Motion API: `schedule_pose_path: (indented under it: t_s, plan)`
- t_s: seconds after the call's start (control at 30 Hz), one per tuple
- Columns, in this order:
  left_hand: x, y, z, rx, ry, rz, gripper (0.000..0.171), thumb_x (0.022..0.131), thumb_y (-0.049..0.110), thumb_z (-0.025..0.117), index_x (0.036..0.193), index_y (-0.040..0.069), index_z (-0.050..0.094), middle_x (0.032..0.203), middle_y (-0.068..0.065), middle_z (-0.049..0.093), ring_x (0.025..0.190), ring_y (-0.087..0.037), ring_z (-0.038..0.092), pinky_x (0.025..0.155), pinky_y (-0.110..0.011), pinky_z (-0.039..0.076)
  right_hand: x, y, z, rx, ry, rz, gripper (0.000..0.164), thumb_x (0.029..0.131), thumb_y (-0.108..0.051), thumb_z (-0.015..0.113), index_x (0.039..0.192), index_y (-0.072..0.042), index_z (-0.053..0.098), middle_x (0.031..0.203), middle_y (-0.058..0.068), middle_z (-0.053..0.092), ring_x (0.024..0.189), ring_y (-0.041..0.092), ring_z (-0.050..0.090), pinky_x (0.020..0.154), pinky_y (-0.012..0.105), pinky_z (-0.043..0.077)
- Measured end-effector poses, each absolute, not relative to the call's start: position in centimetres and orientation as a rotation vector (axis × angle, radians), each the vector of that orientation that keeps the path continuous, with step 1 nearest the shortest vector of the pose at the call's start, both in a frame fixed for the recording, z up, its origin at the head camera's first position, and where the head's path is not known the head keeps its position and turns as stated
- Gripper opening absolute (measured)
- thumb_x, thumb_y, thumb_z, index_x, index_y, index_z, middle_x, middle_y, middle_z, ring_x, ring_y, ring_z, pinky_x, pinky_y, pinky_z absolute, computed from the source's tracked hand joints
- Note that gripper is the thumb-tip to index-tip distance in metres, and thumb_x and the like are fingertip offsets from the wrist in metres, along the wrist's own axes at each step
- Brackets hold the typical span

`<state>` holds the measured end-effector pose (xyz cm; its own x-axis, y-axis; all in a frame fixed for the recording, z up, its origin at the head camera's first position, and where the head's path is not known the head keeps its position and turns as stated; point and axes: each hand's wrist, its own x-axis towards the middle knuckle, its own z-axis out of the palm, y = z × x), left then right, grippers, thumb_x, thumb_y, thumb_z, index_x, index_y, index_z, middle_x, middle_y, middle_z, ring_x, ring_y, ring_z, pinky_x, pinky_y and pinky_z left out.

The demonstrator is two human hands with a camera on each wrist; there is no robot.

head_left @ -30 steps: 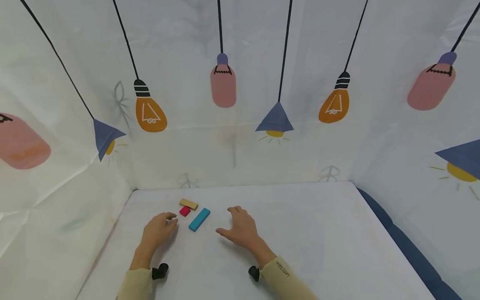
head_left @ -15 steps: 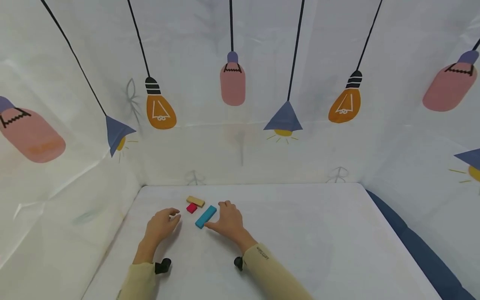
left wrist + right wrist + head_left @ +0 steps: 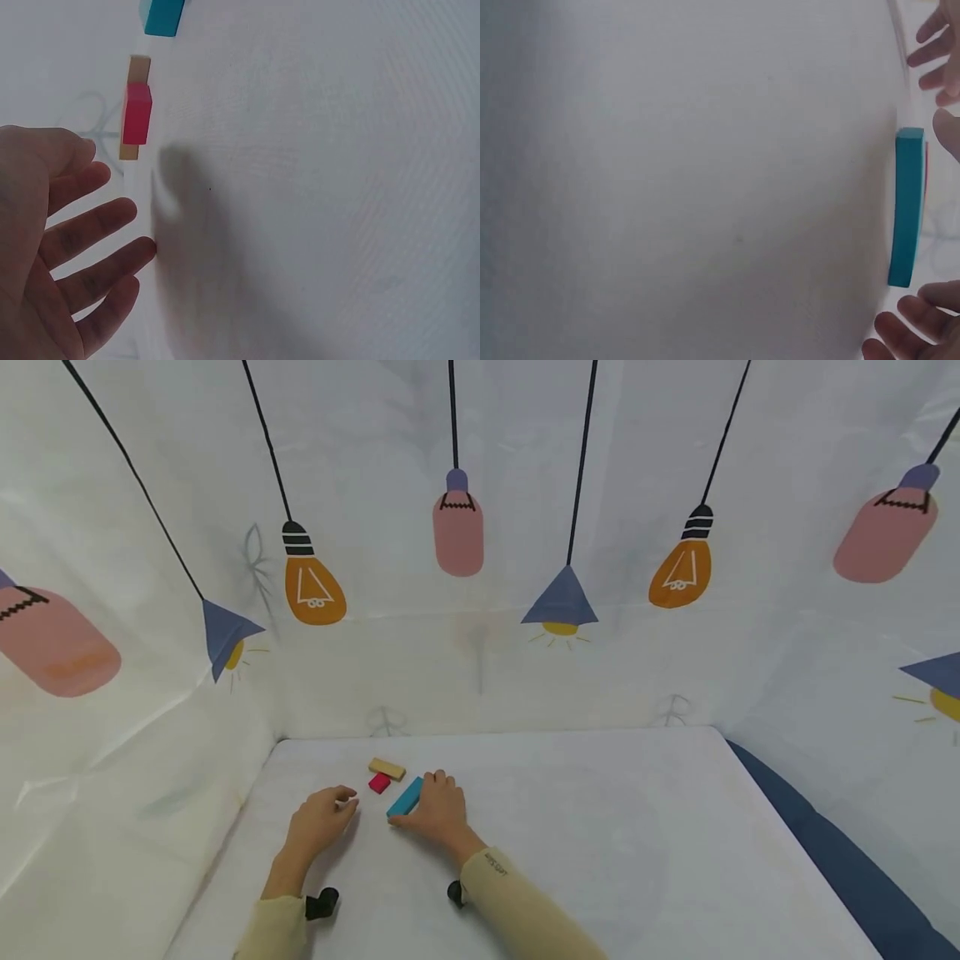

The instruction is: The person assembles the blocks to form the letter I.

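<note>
A long blue block [image 3: 405, 797] lies on the white table [image 3: 600, 827]. My right hand [image 3: 441, 814] spans it, thumb near one end and fingers near the other. Small gaps show between fingertips and block in the right wrist view, where the blue block [image 3: 907, 208] stands out whole. Left of it is my left hand [image 3: 318, 822], relaxed, with nothing in it. Beyond both hands sit a small red block [image 3: 379, 782] and a tan wooden block [image 3: 387, 768], close together. The left wrist view shows the red block [image 3: 137, 114] in front of the tan one.
White sheeting [image 3: 487, 677] printed with hanging lamps rises behind the table and on both sides. A dark blue padded edge [image 3: 832, 843] runs along the table's right side. Black wrist cameras [image 3: 322, 903] sit at both cuffs.
My right hand has moved left to the blue block, and its thumb and fingers now reach around it. The left hand has stayed about where it was. The head view has shifted slightly.
</note>
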<state>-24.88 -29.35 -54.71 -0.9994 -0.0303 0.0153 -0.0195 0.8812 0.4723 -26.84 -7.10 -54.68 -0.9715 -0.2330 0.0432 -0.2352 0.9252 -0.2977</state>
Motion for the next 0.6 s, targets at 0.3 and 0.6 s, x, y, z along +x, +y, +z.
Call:
schedule_pose_path:
  t_s: [0.3,0.6]
  plan:
    - [-24.8,-29.3,-54.5,0.040,-3.016,-0.796,0.028,0.093,0.025,0.063,0.114,0.008,0.069,0.112,-0.012,0.067,0.099,-0.031,0.063,0.082,-0.052,0.050,-27.1,-7.6,-56.2,0.308,-3.043,0.563,0.098,0.064,-0.078,0.068,0.126,-0.003,0.056,0.116,0.010,0.055,0.107,0.025,0.051,0.091,0.044,0.043]
    - [-23.9,-29.7,-54.1,0.057,-3.016,-0.798,0.025,0.092,0.023,0.063,0.111,0.007,0.070,0.106,-0.010,0.068,0.092,-0.027,0.062,0.080,-0.050,0.050,-27.1,-7.8,-56.7,0.304,-2.979,0.612,0.096,0.063,-0.078,0.069,0.122,-0.004,0.058,0.114,0.009,0.056,0.106,0.025,0.051,0.089,0.044,0.042]
